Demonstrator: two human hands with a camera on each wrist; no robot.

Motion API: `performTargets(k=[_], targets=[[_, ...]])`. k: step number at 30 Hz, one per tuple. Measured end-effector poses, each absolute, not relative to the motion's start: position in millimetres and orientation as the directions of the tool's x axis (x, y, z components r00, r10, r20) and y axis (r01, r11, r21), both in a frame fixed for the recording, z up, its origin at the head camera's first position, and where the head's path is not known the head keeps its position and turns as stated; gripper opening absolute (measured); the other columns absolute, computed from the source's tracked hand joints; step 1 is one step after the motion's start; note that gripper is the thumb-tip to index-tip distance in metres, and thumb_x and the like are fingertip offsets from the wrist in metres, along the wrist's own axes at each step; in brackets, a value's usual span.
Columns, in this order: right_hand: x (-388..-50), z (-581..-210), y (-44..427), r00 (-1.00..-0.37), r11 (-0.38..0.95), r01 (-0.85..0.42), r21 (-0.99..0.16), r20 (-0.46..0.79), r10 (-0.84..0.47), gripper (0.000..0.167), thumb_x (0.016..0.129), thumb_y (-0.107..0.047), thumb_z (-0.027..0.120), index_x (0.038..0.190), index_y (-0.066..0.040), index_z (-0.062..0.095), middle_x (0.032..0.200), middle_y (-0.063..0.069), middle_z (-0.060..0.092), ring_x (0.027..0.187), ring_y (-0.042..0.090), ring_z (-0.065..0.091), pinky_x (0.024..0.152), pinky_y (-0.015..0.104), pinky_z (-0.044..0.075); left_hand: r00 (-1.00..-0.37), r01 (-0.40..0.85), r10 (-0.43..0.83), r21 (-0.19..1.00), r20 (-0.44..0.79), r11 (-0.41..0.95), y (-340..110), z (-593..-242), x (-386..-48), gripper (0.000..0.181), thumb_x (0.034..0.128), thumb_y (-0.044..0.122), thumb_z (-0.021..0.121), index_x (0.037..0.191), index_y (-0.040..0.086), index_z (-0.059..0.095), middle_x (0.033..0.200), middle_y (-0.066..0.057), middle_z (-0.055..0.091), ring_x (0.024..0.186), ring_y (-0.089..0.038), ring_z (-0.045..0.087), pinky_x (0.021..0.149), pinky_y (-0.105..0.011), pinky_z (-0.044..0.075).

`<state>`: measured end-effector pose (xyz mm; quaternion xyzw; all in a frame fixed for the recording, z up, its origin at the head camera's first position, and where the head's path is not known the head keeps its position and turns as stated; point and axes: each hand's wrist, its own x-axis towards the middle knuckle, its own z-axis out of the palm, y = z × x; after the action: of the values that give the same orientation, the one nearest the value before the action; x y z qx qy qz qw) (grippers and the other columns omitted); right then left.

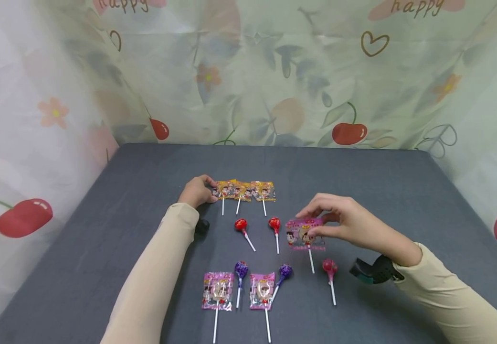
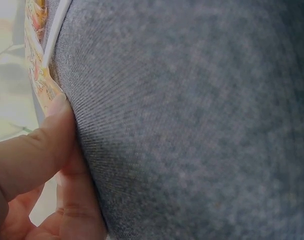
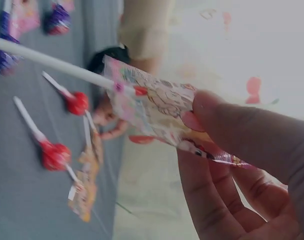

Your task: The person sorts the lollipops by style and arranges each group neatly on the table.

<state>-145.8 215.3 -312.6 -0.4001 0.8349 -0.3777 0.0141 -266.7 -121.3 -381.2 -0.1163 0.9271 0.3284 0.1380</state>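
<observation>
My right hand [image 1: 338,222] pinches a flat pink-wrapped lollipop [image 1: 301,234] by its wrapper, lifted off the table with the white stick pointing down. In the right wrist view, thumb and fingers grip the wrapper's edge. At the back, my left hand [image 1: 196,191] has thumb and finger on the corner of the leftmost orange-wrapped lollipop [image 1: 227,188], seen close in the left wrist view as a yellow-orange wrapper [image 2: 44,82]. Beside it, two more orange-wrapped lollipops [image 1: 243,191] [image 1: 264,191] lie in a row, their wrappers overlapping or touching.
Two red round lollipops [image 1: 240,224] [image 1: 274,223] lie mid-table. Nearer are two purple ones [image 1: 241,269] [image 1: 285,271], two pink-wrapped flat ones [image 1: 217,290] [image 1: 262,290] and a pink round one [image 1: 329,266]. A dark grey cloth covers the table [image 1: 80,267]; patterned curtains [image 1: 257,86] surround it.
</observation>
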Motion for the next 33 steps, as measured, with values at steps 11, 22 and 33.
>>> performTargets(k=[11, 22, 33], targets=[[-187, -302, 212, -0.816, 0.397, -0.511, -0.763, 0.284, -0.503, 0.030, 0.082, -0.007, 0.075, 0.111, -0.005, 0.067, 0.106, 0.008, 0.065, 0.089, 0.011, 0.064, 0.077, 0.022, 0.054, -0.922, -0.331, -0.121, 0.584, -0.369, 0.741, -122, -382, -270, 0.035, 0.0854, 0.009, 0.073, 0.117, 0.013, 0.058, 0.134, -0.017, 0.050, 0.104, -0.029, 0.045, 0.088, -0.038, 0.036], [-234, -327, 196, -0.913, 0.408, -0.347, -0.844, 0.205, -0.352, 0.032, 0.085, -0.016, 0.075, 0.115, -0.006, 0.068, 0.104, 0.006, 0.067, 0.087, 0.014, 0.064, 0.073, 0.024, 0.051, -0.926, -0.317, -0.112, 0.580, -0.362, 0.750, -123, -382, -270, 0.035, 0.0853, 0.010, 0.073, 0.117, 0.013, 0.058, 0.133, -0.017, 0.049, 0.104, -0.029, 0.045, 0.088, -0.039, 0.036], [-278, -368, 186, -0.952, 0.529, -0.230, -0.817, 0.076, -0.296, 0.032, 0.086, -0.010, 0.073, 0.116, -0.003, 0.067, 0.102, 0.014, 0.069, 0.085, 0.015, 0.066, 0.075, 0.035, 0.053, -0.927, -0.314, -0.111, 0.582, -0.358, 0.750, -123, -382, -269, 0.035, 0.0860, 0.010, 0.073, 0.118, 0.012, 0.058, 0.133, -0.017, 0.050, 0.104, -0.029, 0.045, 0.088, -0.038, 0.036]])
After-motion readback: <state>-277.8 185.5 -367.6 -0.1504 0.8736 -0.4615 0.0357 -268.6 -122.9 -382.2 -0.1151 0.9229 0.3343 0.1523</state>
